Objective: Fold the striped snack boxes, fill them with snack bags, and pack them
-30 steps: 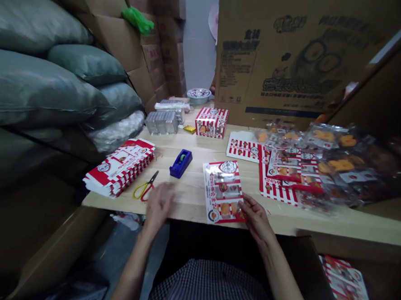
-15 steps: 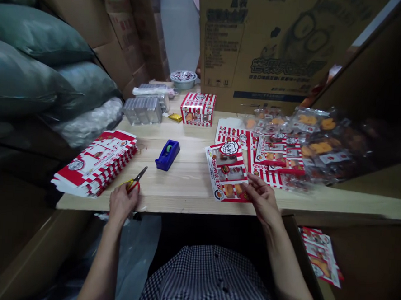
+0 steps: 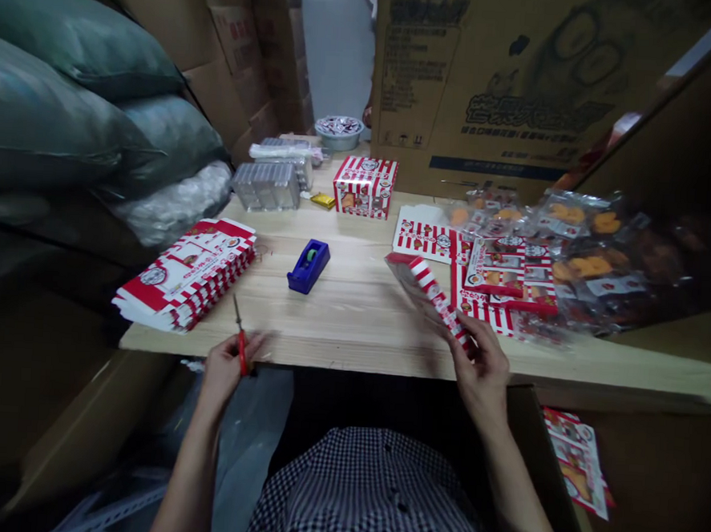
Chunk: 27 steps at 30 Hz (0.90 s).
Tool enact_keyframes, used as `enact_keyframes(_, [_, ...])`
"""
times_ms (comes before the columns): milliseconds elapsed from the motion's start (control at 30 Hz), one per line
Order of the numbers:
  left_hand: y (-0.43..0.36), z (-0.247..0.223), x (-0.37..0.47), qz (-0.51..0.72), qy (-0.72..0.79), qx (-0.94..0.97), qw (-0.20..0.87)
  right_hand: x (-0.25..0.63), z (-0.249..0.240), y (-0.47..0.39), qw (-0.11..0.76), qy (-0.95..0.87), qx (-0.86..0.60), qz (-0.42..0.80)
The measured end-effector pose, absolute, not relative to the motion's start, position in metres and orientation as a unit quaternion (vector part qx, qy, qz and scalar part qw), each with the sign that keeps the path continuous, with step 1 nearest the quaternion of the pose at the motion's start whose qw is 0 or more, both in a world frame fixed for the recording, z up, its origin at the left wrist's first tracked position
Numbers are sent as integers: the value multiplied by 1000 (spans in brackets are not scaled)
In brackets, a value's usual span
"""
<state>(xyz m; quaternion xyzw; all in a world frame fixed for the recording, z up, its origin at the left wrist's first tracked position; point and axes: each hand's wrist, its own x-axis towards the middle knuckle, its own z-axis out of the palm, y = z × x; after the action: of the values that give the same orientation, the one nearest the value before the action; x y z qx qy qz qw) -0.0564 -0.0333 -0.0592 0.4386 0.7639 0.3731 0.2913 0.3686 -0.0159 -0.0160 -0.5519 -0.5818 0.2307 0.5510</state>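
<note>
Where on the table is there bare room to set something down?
Bare wood lies between the blue tape dispenser and the packet in the right hand, down to the table front edge. The right side is crowded with snack packets.

On my feed the wearer's body fills the lower centre of the frame. The garment (image 3: 371, 500) is a fine gingham check, dark and white squares in a regular grid, with creases running across the fabric. Both forearms are bare from the bottom edge up; I see no sleeve or cuff. The left hand (image 3: 224, 370) and right hand (image 3: 485, 370) carry no gloves, rings or watch that I can make out.
</note>
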Motion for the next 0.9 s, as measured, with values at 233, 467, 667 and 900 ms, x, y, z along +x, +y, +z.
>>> enact_keyframes(233, [-56,-46,28,372,523,434,632,350,-81,-48,340,-807,-466,126])
enact_keyframes(467, [-77,-63,48,330,370,263,828,337,-68,-6,198,-844,-481,130])
enact_keyframes(667, [-65,-67,57,337,341,269,835,311,-82,54,40,-859,-477,182])
enact_keyframes(900, [-58,-69,53,272,355,247,859,316,-87,41,83,-874,-448,167])
